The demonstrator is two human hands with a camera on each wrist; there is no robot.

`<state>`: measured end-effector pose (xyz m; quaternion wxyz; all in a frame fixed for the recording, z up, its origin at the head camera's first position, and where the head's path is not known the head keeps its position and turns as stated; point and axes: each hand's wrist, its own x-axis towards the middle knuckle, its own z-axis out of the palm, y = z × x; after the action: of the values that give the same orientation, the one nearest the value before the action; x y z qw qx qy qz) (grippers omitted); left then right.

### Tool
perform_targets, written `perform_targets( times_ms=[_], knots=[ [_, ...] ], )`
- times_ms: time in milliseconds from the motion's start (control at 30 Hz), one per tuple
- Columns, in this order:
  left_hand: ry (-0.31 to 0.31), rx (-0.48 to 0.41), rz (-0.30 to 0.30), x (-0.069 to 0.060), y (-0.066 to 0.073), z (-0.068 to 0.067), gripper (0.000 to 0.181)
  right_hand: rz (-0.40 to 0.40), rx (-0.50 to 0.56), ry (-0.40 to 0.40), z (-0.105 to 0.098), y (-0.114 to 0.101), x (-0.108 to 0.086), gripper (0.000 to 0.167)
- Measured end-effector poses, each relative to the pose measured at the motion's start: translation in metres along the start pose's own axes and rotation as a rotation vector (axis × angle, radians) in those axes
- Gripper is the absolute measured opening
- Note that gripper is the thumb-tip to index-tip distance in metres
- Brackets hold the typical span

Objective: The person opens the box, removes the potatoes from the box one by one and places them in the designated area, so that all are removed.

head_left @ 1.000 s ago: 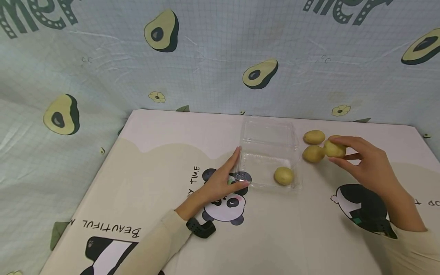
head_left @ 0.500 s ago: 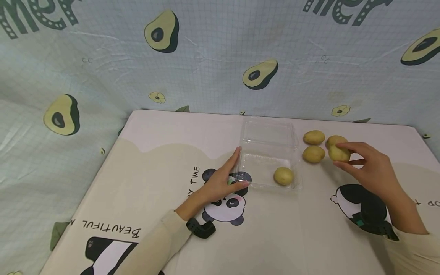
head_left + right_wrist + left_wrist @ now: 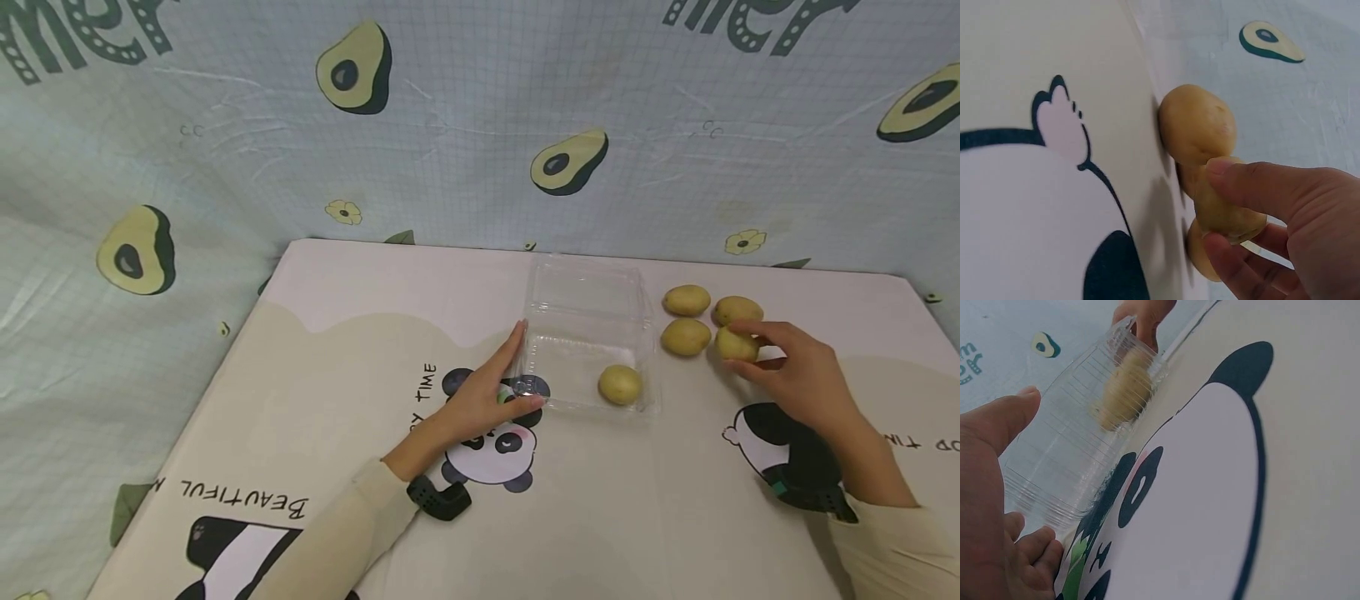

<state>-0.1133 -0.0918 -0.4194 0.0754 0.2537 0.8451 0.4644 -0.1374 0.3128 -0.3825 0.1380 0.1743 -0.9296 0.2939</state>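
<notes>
An open clear plastic clamshell container (image 3: 558,354) stands mid-table with its lid folded back, one yellowish potato (image 3: 620,385) in its front right corner. My left hand (image 3: 480,404) rests along the container's left side, fingers extended and thumb at the front corner. To the right of the container, my right hand (image 3: 806,379) pinches a potato (image 3: 1225,212) between thumb and fingers. Close around it lie three more potatoes: a back left one (image 3: 686,300), a front left one (image 3: 686,337) and a back right one (image 3: 738,310). Whether the pinched potato touches the table I cannot tell.
The table (image 3: 585,517) has a cover printed with pandas and lettering. Behind it and on the left hangs a pale curtain (image 3: 465,108) with avocado prints. A black band (image 3: 438,498) is worn on the left wrist.
My right hand has drawn the pinched potato slightly toward me and lower, away from the front left potato, and the back right potato shows more. My left hand and the container have stayed put.
</notes>
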Motion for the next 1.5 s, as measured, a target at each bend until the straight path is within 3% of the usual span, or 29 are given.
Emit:
perform_targets(
  times_ms=[200,433,933,1500],
  knots=[
    [0.002,-0.009,0.009,-0.0008,0.0005,0.0001,0.104,0.052,-0.013,-0.061,0.0042,-0.0005,-0.0007,0.049],
    [0.001,-0.012,0.014,-0.0009,0.0001,0.0007,0.103,0.012,-0.013,-0.07,0.0075,0.0022,-0.0011,0.049],
    [0.0,-0.01,0.011,-0.0015,-0.0008,0.0008,0.105,0.064,0.021,-0.129,0.0053,0.004,-0.0002,0.05],
    [0.002,-0.009,0.011,-0.0005,-0.0002,-0.0004,0.108,0.065,0.004,-0.179,-0.0001,0.0032,0.0027,0.049]
  ],
)
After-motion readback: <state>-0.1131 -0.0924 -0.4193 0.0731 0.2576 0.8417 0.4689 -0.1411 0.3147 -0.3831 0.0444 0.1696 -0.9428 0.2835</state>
